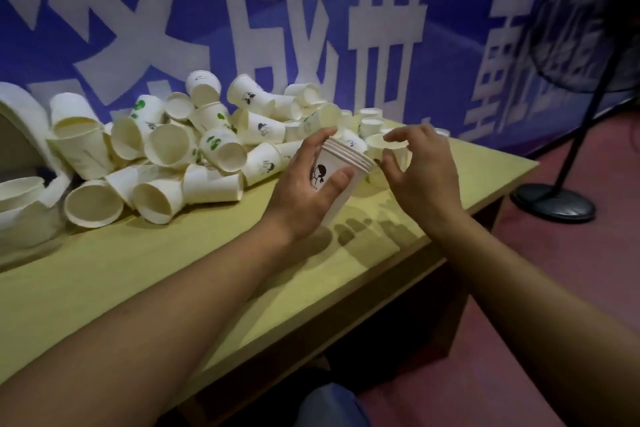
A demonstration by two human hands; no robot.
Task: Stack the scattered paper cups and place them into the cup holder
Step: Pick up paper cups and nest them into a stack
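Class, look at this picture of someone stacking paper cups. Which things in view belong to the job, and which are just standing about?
Belonging to the job:
- nested stack of cups, gripped by the left hand
- single cup at the right hand
- pile of loose cups
- table they lie on

Just standing about:
- standing fan
- blue banner

No cup holder can be clearly made out.

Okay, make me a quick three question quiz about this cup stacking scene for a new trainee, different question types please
1. True or false: the left hand grips a nested stack of cups.
2. The right hand is: A) flat on the table; B) pinching the rim of a single cup; C) out of view.
3. Fill in: the loose cup pile lies to the ______ of both hands.

Key: 1 true; 2 B; 3 left.
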